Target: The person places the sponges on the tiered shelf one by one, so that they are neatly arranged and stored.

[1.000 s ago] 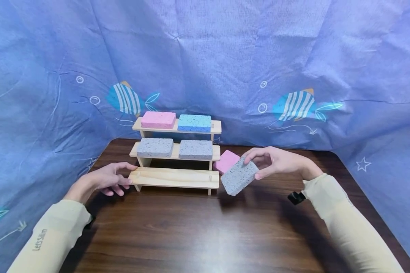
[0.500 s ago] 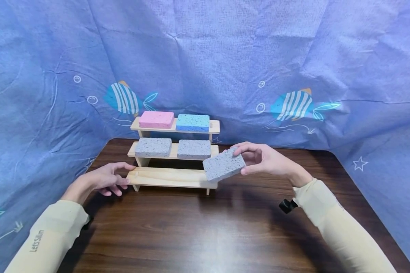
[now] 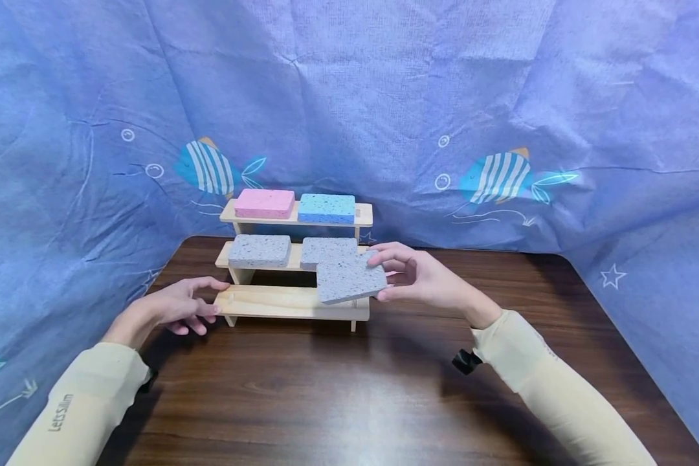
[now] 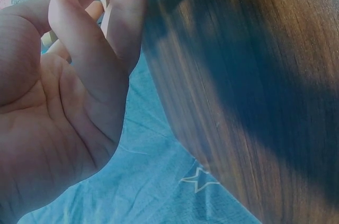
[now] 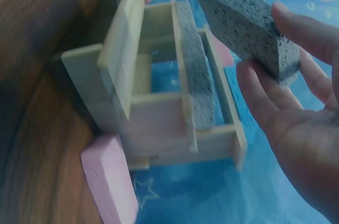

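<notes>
My right hand [image 3: 425, 281] pinches a grey speckled sponge [image 3: 346, 281] by its right end, thumb on one side and fingers on the other. The sponge is raised over the right part of the lowest shelf [image 3: 268, 301] of a three-tier wooden rack and overlaps the right grey sponge [image 3: 317, 247] on the middle shelf. Left of that lies another grey sponge [image 3: 260, 251]. On the top shelf are a pink sponge [image 3: 265, 204] and a blue sponge [image 3: 326, 208]. My left hand [image 3: 177, 305] holds the lowest shelf's left end between thumb and finger.
Another pink sponge [image 5: 108, 179] is on the table beside the rack's right side, hidden behind my right hand in the head view. The dark wooden table [image 3: 303, 401] extends in front. A blue fish-print cloth [image 3: 373, 103] hangs behind and along the sides.
My right hand has carried the grey sponge leftward from beside the rack to over the lowest shelf, turning it flatter and more level. My left hand has stayed at the shelf end.
</notes>
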Action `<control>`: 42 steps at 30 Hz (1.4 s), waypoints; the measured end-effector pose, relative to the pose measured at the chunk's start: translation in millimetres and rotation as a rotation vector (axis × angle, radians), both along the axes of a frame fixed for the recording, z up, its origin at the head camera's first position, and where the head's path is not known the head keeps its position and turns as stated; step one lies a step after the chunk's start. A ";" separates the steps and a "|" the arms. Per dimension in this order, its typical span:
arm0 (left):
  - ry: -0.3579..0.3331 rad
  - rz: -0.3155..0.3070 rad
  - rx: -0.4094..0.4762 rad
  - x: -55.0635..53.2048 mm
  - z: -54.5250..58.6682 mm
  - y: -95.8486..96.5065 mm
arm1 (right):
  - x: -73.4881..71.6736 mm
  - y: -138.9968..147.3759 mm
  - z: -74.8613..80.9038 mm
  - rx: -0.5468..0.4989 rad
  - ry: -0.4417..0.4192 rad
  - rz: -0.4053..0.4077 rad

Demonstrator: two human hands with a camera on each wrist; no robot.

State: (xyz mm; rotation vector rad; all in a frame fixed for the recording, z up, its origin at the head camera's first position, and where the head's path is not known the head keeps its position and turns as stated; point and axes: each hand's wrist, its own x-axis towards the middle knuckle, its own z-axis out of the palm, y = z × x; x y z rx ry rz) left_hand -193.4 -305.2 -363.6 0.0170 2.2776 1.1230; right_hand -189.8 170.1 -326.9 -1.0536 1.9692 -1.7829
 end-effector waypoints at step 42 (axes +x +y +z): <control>-0.002 0.000 0.048 0.1 -4.9 -3.2 | 1.3 -135.6 -73.0 0.290 0.170 -0.145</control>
